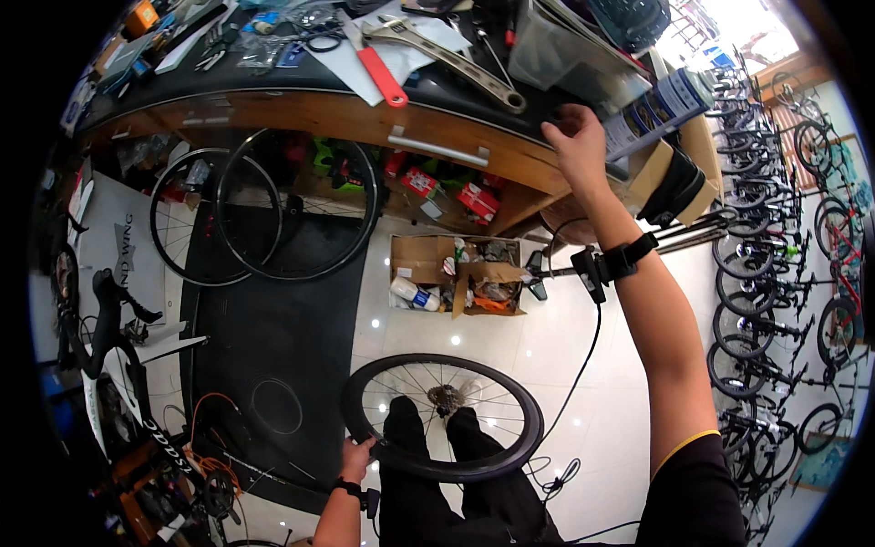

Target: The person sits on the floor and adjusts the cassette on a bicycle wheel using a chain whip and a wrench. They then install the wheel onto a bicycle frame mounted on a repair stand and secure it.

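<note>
As I look across from the left, a black-and-white bicycle frame (164, 442) stands well left of the person's left fingers (366, 447), beyond a black mat (273, 337). Two loose wheels (372, 191) stand farther ahead of those fingers, by the worktop (273, 80).

The left fingers are closed on the near left edge of a black wheel (444, 398), which spreads out to their right, above the knees. I see no other hand on it, and can't tell whether the legs bear any weight. If that grip slackened, the far side could tip and knock the rim or cogs on the tiles.

Ahead of the wheel, an open carton (421, 248) sits on the floor. Just left of the right fingers (572, 111), a big adjustable wrench (447, 60) lies near the worktop's edge; a careless sweep could send it over. Below them, a black cord (588, 365) hangs from the wrist and might snag the spokes.

The right fingers are loosely parted, apparently empty; contact with the edge I can't make out. Just right of them tilts a blue-and-white canister (661, 109), easily bumped.
</note>
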`<state>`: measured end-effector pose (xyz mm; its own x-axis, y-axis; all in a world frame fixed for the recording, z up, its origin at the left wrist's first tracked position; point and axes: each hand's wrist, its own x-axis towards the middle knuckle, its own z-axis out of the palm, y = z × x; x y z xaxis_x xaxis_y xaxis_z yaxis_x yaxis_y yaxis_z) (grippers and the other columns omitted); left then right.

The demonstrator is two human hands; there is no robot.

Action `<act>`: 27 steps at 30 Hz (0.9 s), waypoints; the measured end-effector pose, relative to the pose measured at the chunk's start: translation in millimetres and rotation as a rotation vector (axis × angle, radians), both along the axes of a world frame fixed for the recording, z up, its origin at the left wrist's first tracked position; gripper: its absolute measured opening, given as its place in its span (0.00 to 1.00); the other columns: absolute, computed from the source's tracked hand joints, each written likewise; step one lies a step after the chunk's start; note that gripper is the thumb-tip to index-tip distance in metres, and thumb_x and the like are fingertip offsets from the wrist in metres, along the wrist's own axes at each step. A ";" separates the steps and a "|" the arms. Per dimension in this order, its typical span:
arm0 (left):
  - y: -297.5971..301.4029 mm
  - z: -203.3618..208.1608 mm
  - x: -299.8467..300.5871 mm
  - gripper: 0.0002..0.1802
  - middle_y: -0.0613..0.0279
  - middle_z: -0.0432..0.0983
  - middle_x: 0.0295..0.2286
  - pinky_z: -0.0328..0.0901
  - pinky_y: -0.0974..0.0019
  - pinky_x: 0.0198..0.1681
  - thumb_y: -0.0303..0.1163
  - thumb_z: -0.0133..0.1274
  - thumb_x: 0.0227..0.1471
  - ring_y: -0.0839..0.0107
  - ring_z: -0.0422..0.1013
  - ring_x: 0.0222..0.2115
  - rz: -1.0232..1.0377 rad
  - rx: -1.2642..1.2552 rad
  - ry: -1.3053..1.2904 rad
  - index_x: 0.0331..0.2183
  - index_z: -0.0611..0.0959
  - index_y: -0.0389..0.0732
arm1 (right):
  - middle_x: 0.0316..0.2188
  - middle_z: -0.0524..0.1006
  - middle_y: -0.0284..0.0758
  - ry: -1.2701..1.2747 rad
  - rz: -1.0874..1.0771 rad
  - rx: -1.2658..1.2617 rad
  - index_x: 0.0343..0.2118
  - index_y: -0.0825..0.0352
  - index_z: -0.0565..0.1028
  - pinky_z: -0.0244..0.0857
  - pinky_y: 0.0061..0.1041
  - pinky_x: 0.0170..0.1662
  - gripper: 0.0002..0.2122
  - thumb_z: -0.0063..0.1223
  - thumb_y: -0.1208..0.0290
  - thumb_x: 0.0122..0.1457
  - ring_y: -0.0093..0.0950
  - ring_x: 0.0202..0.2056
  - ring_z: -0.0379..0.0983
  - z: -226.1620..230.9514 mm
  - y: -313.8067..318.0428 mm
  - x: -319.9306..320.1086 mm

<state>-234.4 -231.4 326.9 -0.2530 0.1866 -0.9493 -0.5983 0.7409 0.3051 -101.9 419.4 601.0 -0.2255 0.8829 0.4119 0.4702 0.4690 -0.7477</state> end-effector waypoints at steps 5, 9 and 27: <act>-13.0 8.7 -0.8 0.28 0.55 0.74 0.38 0.73 0.51 0.36 0.25 0.58 0.48 0.59 0.76 0.35 0.258 0.079 -0.164 0.49 0.64 0.42 | 0.33 0.76 0.43 -0.163 -0.119 0.076 0.40 0.74 0.71 0.68 0.30 0.40 0.19 0.64 0.68 0.49 0.35 0.33 0.73 -2.0 10.4 -18.3; -27.3 2.5 2.1 0.33 0.54 0.69 0.44 0.71 0.42 0.39 0.27 0.58 0.49 0.53 0.74 0.39 0.239 0.075 -0.278 0.52 0.58 0.51 | 0.34 0.75 0.43 -0.206 -0.157 0.124 0.39 0.73 0.71 0.67 0.31 0.39 0.19 0.64 0.68 0.49 0.35 0.33 0.72 -13.8 18.2 -17.4; 13.6 13.5 -15.4 0.10 0.57 0.74 0.32 0.74 0.56 0.26 0.23 0.53 0.48 0.62 0.75 0.31 0.100 0.120 -0.178 0.35 0.73 0.38 | 0.40 0.68 0.47 -0.629 0.133 0.454 0.43 0.70 0.69 0.66 0.38 0.45 0.17 0.58 0.69 0.52 0.46 0.43 0.68 43.0 -35.7 -48.9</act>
